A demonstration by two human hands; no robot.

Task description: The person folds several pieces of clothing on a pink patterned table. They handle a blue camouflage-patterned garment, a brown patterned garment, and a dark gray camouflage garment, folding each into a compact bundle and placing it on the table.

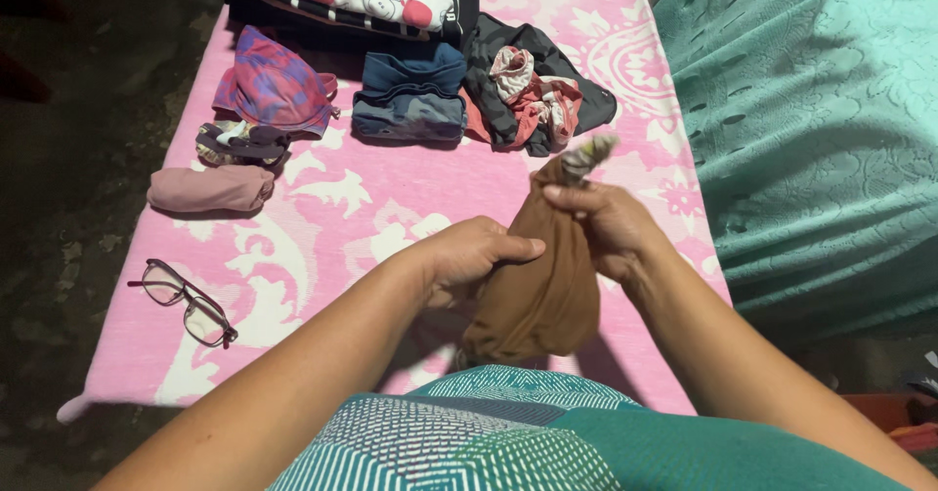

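Head view: the left hand (467, 255) is closed on the side of a brown cloth bundle (539, 286), thumb laid across the fabric, while the right hand (608, 221) pinches the bundle's gathered neck just below a patterned fabric tuft (589, 152) poking out of the top. The bundle is held upright in the air over the near edge of the pink floral mat (342, 208), close to the person's lap. In judgement, the wrap holds best if the neck stays tightly gathered and the lower hand supports the bulk without loosening the folds. Along the far edge lie folded clothes (410, 95); a rolled pink garment (211, 188) sits near the left edge, with spectacles (184, 302) toward the near left corner. The bundle's contents are concealed, its underside is hidden, and the left fingers behind the cloth cannot be made out.
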